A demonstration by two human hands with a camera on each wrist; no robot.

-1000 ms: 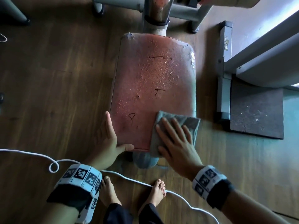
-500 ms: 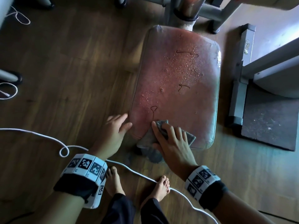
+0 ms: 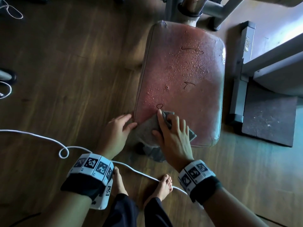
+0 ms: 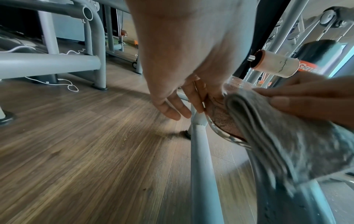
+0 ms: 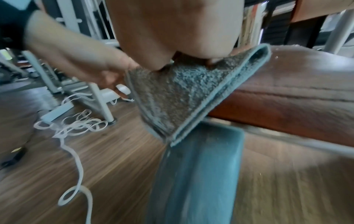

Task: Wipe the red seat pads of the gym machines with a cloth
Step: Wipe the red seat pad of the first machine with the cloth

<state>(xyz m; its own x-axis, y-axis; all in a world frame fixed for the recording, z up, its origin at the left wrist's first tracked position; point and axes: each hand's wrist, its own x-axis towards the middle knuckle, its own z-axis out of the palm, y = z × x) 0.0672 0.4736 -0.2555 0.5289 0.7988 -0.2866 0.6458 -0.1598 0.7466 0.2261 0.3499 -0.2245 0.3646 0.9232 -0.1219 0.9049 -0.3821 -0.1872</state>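
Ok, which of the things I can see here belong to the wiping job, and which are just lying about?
Job:
- red seat pad, beaded with droplets
- grey cloth, folded, on the pad's near edge
- right hand, pressing the cloth
- left hand, at the pad's near-left corner

Lying about:
- white cable on the wooden floor
- dark floor mat
- grey machine frame

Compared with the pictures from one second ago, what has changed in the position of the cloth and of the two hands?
The right hand slid the cloth from the seat pad's near right corner to its near left corner, bunching it. The left hand came off the near edge to the left side. The droplets farther up stayed unwiped.
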